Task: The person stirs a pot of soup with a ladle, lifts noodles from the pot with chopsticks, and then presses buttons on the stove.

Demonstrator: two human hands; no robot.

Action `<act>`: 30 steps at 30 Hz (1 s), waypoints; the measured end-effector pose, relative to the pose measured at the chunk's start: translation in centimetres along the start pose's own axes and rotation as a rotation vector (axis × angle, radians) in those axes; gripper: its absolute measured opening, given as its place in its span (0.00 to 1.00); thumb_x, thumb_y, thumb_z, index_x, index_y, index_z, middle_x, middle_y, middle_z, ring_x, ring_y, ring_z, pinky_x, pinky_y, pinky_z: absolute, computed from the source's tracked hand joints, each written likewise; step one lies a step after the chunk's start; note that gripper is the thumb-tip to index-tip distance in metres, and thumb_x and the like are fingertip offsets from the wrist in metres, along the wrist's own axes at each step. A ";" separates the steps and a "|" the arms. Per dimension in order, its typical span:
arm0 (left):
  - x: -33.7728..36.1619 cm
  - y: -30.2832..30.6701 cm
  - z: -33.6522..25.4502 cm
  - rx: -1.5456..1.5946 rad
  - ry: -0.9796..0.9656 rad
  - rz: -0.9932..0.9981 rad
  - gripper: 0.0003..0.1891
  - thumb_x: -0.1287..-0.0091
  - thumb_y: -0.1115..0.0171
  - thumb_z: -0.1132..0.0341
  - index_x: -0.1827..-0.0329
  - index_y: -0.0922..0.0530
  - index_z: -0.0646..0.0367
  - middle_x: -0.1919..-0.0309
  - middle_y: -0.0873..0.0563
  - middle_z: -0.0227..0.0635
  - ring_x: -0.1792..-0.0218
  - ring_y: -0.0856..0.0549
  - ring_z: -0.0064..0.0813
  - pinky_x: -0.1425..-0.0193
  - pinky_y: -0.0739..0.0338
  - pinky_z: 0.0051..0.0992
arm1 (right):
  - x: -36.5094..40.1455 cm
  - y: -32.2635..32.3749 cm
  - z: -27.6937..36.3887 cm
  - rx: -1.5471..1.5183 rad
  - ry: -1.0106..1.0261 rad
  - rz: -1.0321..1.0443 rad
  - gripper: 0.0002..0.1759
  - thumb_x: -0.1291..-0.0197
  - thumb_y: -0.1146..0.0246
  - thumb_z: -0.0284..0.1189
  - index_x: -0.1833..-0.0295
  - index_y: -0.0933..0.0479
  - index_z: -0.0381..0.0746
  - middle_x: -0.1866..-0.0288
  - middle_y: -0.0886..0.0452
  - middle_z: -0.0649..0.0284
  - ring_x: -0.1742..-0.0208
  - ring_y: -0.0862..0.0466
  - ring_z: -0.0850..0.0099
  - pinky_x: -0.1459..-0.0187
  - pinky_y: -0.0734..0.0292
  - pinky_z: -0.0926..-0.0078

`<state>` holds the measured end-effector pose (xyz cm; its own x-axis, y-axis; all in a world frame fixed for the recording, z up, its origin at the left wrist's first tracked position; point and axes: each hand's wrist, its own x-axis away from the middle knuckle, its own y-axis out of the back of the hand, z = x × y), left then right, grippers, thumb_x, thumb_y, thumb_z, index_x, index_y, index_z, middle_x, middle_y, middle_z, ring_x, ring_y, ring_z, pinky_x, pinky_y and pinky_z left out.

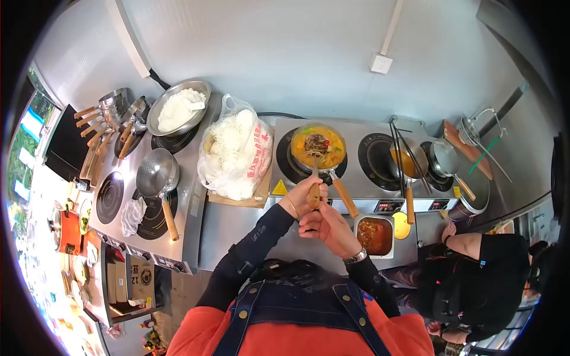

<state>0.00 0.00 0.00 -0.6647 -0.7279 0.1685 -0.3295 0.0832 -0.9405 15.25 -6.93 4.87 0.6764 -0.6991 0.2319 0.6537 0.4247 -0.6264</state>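
Observation:
My left hand is closed around the wooden handle of a ladle. The ladle's shaft runs up into a pan on a hob, and its head is hidden among the food. Orange-yellow soup fills this pan, with dark shredded pieces and a bit of red in the middle. The pan's own wooden handle slants toward me, to the right of the ladle. Just below the ladle's handle end is my right hand, its fingers loosely bent and apart, with nothing visible in them.
A bag of white noodles stands left of the soup pan. Right of it are a second pan with long chopsticks and a tray of red sauce. An empty pan sits on the left hob. A person in black stands at right.

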 end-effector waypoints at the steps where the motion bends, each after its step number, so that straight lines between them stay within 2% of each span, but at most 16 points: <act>1: -0.3 0.2 0.2 0.008 -0.004 0.004 0.13 0.31 0.48 0.59 0.74 0.33 0.52 0.76 0.32 0.22 0.72 0.30 0.18 0.61 0.30 0.19 | 0.1 0.1 0.0 -0.003 0.004 0.006 0.20 0.26 0.57 0.42 0.45 0.34 0.38 0.56 0.20 0.55 0.56 0.17 0.66 0.50 0.20 0.66; 3: 1.5 0.9 -0.7 -0.013 0.012 -0.053 0.13 0.31 0.49 0.59 0.74 0.33 0.52 0.76 0.32 0.22 0.72 0.30 0.18 0.61 0.31 0.19 | -0.9 -1.1 -1.4 -0.070 0.020 0.035 0.19 0.26 0.57 0.41 0.45 0.34 0.37 0.57 0.20 0.54 0.56 0.17 0.66 0.50 0.19 0.66; 8: -0.3 0.0 -0.6 -0.010 -0.001 -0.085 0.13 0.31 0.48 0.60 0.75 0.33 0.53 0.76 0.32 0.22 0.72 0.30 0.18 0.60 0.31 0.19 | -0.8 0.3 -0.3 -0.035 0.025 0.019 0.19 0.25 0.58 0.40 0.46 0.33 0.36 0.57 0.20 0.55 0.56 0.17 0.67 0.50 0.20 0.67; 16: -0.3 0.2 -0.2 -0.017 -0.014 -0.062 0.13 0.32 0.47 0.60 0.75 0.34 0.52 0.77 0.32 0.22 0.72 0.30 0.19 0.60 0.31 0.19 | -0.4 0.4 -0.7 -0.038 0.045 -0.029 0.19 0.26 0.57 0.41 0.45 0.33 0.36 0.58 0.20 0.56 0.57 0.17 0.67 0.51 0.20 0.67; 17: -0.1 0.1 -0.2 -0.033 -0.018 -0.081 0.13 0.33 0.46 0.59 0.75 0.34 0.52 0.77 0.32 0.22 0.72 0.30 0.18 0.61 0.31 0.19 | -0.4 0.3 -0.8 -0.031 0.048 -0.044 0.19 0.26 0.56 0.41 0.44 0.33 0.36 0.58 0.20 0.56 0.58 0.17 0.67 0.51 0.20 0.66; 19: -0.3 1.1 0.3 -0.257 -0.127 -0.181 0.13 0.33 0.45 0.58 0.74 0.33 0.51 0.77 0.31 0.23 0.70 0.26 0.21 0.59 0.27 0.22 | -0.3 0.6 -1.4 -0.007 0.066 -0.103 0.20 0.27 0.55 0.42 0.43 0.33 0.38 0.58 0.19 0.58 0.57 0.17 0.68 0.52 0.20 0.65; 20: -0.5 1.5 0.3 -0.254 -0.171 -0.158 0.12 0.34 0.44 0.56 0.72 0.31 0.52 0.76 0.29 0.24 0.70 0.24 0.22 0.56 0.25 0.24 | -0.4 0.4 -1.3 0.007 0.079 -0.107 0.21 0.27 0.54 0.44 0.43 0.33 0.38 0.59 0.19 0.59 0.58 0.18 0.68 0.53 0.21 0.66; 21: 0.1 1.0 0.6 -0.351 -0.278 -0.028 0.10 0.36 0.43 0.56 0.63 0.27 0.52 0.73 0.26 0.23 0.70 0.23 0.19 0.68 0.27 0.22 | -0.2 0.3 -1.1 0.027 0.089 -0.106 0.21 0.28 0.54 0.45 0.43 0.33 0.39 0.60 0.20 0.60 0.58 0.18 0.69 0.53 0.21 0.66; 23: -3.3 6.8 1.1 -0.501 -0.233 -0.108 0.16 0.39 0.41 0.57 0.52 0.28 0.55 0.62 0.24 0.29 0.67 0.23 0.21 0.68 0.27 0.22 | -0.3 0.2 -1.1 0.071 0.119 -0.159 0.22 0.29 0.53 0.47 0.44 0.32 0.40 0.62 0.21 0.63 0.61 0.19 0.71 0.55 0.21 0.68; 24: -0.9 1.3 0.6 -0.244 -0.163 -0.285 0.16 0.40 0.40 0.59 0.52 0.27 0.56 0.62 0.24 0.30 0.69 0.23 0.23 0.70 0.27 0.23 | -0.4 0.6 -1.6 0.055 0.103 -0.163 0.21 0.29 0.52 0.47 0.44 0.32 0.41 0.64 0.21 0.64 0.63 0.20 0.72 0.55 0.21 0.69; 25: -2.3 4.5 1.8 -0.575 -0.598 -0.012 0.11 0.38 0.42 0.58 0.59 0.25 0.54 0.69 0.24 0.28 0.74 0.24 0.21 0.76 0.30 0.21 | -0.6 0.8 -1.9 0.035 0.092 -0.185 0.21 0.29 0.52 0.47 0.45 0.31 0.41 0.65 0.22 0.65 0.64 0.20 0.73 0.56 0.22 0.70; 26: -1.5 2.2 0.9 -0.210 -0.235 -0.055 0.10 0.36 0.45 0.57 0.65 0.26 0.53 0.78 0.26 0.28 0.81 0.26 0.21 0.82 0.35 0.19 | -0.8 0.4 -1.8 0.050 0.075 -0.133 0.21 0.29 0.52 0.47 0.45 0.31 0.41 0.65 0.22 0.65 0.64 0.20 0.73 0.56 0.22 0.70; 27: -1.6 1.8 0.8 -0.201 -0.179 -0.062 0.11 0.34 0.48 0.58 0.67 0.27 0.55 0.83 0.28 0.29 0.86 0.30 0.22 0.85 0.38 0.20 | -0.7 0.3 -1.6 0.040 0.080 -0.151 0.20 0.29 0.52 0.47 0.45 0.31 0.42 0.65 0.23 0.66 0.64 0.21 0.73 0.56 0.22 0.70; 30: -1.0 0.7 0.8 -0.162 -0.188 -0.114 0.12 0.35 0.48 0.57 0.71 0.28 0.56 0.86 0.28 0.30 0.89 0.31 0.23 0.87 0.38 0.21 | -0.7 -0.1 -1.3 0.024 0.092 -0.165 0.20 0.29 0.51 0.46 0.45 0.31 0.41 0.64 0.22 0.65 0.64 0.20 0.73 0.57 0.22 0.70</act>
<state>0.94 0.25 -1.04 -0.4863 -0.8510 0.1984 -0.5080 0.0906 -0.8566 14.32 -7.23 3.78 0.5261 -0.8097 0.2598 0.7619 0.3131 -0.5670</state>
